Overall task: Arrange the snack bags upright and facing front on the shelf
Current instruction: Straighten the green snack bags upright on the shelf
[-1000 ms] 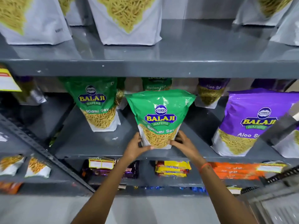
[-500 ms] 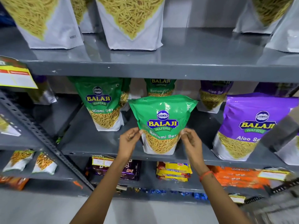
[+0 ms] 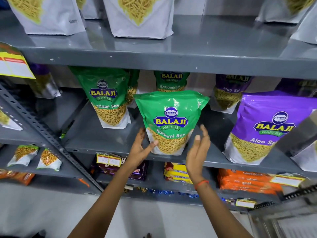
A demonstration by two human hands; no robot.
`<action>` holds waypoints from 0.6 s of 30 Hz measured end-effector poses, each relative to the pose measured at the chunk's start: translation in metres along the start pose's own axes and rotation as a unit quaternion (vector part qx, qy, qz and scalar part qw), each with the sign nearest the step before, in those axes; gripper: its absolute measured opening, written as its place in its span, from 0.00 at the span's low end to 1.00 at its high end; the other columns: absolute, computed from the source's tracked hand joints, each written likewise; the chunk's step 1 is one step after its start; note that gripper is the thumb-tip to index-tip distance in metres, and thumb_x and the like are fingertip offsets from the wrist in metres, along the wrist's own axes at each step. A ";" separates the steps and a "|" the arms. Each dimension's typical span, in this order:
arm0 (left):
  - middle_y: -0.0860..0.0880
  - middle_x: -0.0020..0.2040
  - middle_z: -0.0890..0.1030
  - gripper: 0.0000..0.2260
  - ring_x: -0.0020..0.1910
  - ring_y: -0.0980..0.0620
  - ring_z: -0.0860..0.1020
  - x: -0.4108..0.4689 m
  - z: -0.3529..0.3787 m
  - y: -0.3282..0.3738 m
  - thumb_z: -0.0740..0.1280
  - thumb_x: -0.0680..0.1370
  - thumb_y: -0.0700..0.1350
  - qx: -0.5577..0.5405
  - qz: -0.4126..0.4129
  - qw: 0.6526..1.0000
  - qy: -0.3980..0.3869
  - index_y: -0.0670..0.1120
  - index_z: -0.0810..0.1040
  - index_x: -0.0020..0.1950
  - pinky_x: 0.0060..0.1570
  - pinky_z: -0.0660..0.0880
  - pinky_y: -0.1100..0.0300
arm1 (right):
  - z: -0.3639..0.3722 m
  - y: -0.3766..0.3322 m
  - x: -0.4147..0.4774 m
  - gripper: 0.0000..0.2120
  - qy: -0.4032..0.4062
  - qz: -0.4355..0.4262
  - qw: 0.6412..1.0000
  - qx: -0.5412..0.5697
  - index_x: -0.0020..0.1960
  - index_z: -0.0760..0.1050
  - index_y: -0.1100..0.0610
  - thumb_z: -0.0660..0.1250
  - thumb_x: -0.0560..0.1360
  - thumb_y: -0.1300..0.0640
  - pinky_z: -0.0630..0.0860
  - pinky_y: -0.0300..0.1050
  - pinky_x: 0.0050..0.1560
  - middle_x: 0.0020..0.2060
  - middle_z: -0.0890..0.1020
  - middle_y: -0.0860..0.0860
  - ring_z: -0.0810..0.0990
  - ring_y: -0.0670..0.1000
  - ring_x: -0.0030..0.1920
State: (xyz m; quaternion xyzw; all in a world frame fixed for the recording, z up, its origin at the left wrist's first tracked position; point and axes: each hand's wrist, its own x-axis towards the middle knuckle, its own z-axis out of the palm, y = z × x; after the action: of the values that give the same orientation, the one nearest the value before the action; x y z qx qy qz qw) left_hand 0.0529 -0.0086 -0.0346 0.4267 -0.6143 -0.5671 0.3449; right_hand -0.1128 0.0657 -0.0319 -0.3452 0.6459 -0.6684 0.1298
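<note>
Green Ratlami Sev bag (image 3: 169, 122) stands upright, front-facing, at frame centre on the shelf (image 3: 109, 145) edge. Left hand (image 3: 139, 148) and right hand (image 3: 199, 148) flank it, fingers released. Risk: unsupported, it may tip forward off the edge.

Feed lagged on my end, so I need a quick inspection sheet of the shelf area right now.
Surface: grey metal shelf, middle tier, bare patches between bags.
Job's things: front green Ratlami Sev bag upright, label forward, near the shelf edge; second green bag upright behind left; purple Aloo Sev bag upright at right.
Clutter: nothing seen on this tier.
Grippers: left hand open, thumb at the bag's lower corner; right hand open, apart from the bag.
Cables: nothing seen.
Surroundings: white bags above; orange packs below.
</note>
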 end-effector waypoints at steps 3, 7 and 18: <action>0.55 0.77 0.56 0.36 0.75 0.59 0.56 -0.013 -0.001 0.017 0.65 0.74 0.57 0.061 0.094 0.991 0.080 0.53 0.51 0.76 0.73 0.56 0.60 | 0.016 -0.035 -0.014 0.20 0.005 -0.217 0.976 0.002 0.71 0.61 0.49 0.49 0.80 0.48 0.60 0.50 0.73 0.70 0.64 0.47 0.62 0.52 0.72; 0.51 0.78 0.57 0.34 0.76 0.59 0.56 -0.021 -0.021 0.045 0.59 0.75 0.61 0.105 0.227 0.955 0.161 0.49 0.53 0.76 0.74 0.56 0.63 | 0.058 -0.078 -0.032 0.22 -0.061 -0.343 0.937 0.030 0.69 0.61 0.59 0.49 0.80 0.47 0.59 0.51 0.74 0.69 0.64 0.56 0.60 0.51 0.74; 0.44 0.79 0.45 0.45 0.77 0.51 0.47 0.050 -0.175 -0.003 0.71 0.72 0.43 0.132 0.081 0.970 0.186 0.41 0.40 0.76 0.77 0.51 0.50 | 0.232 -0.043 -0.026 0.23 -0.192 -0.064 0.979 -0.035 0.72 0.56 0.65 0.56 0.79 0.61 0.50 0.40 0.74 0.73 0.62 0.61 0.59 0.57 0.74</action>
State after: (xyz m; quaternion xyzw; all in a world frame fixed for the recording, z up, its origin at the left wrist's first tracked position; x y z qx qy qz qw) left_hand 0.1922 -0.1243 -0.0193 0.5153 -0.6411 -0.3620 0.4387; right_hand 0.0634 -0.0924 -0.0155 -0.5122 0.6085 -0.5735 0.1960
